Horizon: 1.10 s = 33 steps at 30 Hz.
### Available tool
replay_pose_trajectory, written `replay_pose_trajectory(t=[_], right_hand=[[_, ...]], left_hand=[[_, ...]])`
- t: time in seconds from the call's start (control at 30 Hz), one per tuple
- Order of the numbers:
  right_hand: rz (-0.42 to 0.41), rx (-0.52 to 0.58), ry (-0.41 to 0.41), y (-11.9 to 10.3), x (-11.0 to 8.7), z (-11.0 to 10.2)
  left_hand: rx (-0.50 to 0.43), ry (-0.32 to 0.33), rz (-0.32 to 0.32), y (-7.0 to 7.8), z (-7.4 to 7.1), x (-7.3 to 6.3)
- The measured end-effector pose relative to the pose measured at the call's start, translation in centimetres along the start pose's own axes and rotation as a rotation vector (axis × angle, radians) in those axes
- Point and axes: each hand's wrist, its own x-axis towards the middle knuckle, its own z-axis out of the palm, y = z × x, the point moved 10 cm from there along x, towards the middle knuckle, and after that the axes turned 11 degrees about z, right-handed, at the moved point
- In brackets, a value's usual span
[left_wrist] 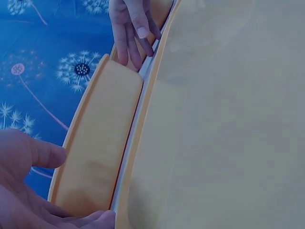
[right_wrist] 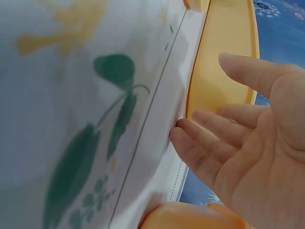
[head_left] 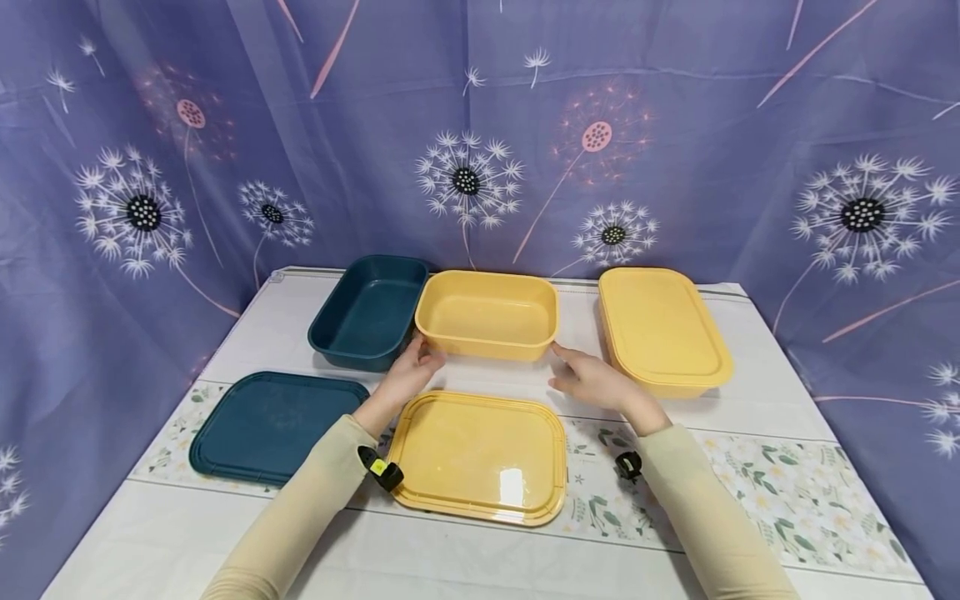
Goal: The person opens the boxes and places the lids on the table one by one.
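An open yellow rectangular container (head_left: 487, 346) stands at the back middle of the table, its long side toward me. My left hand (head_left: 405, 375) is at its left front corner, thumb near the rim and fingers low by the base in the left wrist view. At the right front corner is my right hand (head_left: 592, 380), palm turned inward; the right wrist view shows its fingers (right_wrist: 205, 148) extended beside the container's end. Just in front of the hands lies a yellow lid (head_left: 480, 458), flat on the cloth.
A dark teal open container (head_left: 367, 321) sits close against the yellow one's left side, with a teal lid (head_left: 277, 425) in front of it. To the right stands a lidded yellow container (head_left: 663, 325). A purple dandelion-print curtain (head_left: 525, 108) hangs behind the table (head_left: 750, 575).
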Motion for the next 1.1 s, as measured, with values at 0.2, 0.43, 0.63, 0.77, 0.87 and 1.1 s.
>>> replay_pose_trajectory(t=[0.2,0.43,0.63,0.77,0.87,1.1], right_hand=[[-0.003,-0.047,0.030,0.1,-0.7,-0.5],[-0.014,-0.056,0.082,-0.5,-2.2,-1.8],[-0.024,-0.071,0.146,-0.6,-3.4,-3.1],[-0.058,-0.074,0.200,-0.6,-4.3,-4.1],[-0.060,-0.058,0.225,-0.3,-5.0,-4.6],[-0.066,-0.030,0.268,0.3,-6.4,-5.8]], left_hand=[[0.001,-0.038,-0.011,0.2,1.4,-0.4],[0.067,-0.093,0.018,1.3,3.2,-0.5],[0.116,-0.138,0.077,2.8,4.7,0.0],[0.145,-0.155,0.119,3.7,5.8,0.3],[0.152,-0.174,0.143,4.4,6.8,0.6],[0.145,-0.232,0.186,5.5,9.1,0.8]])
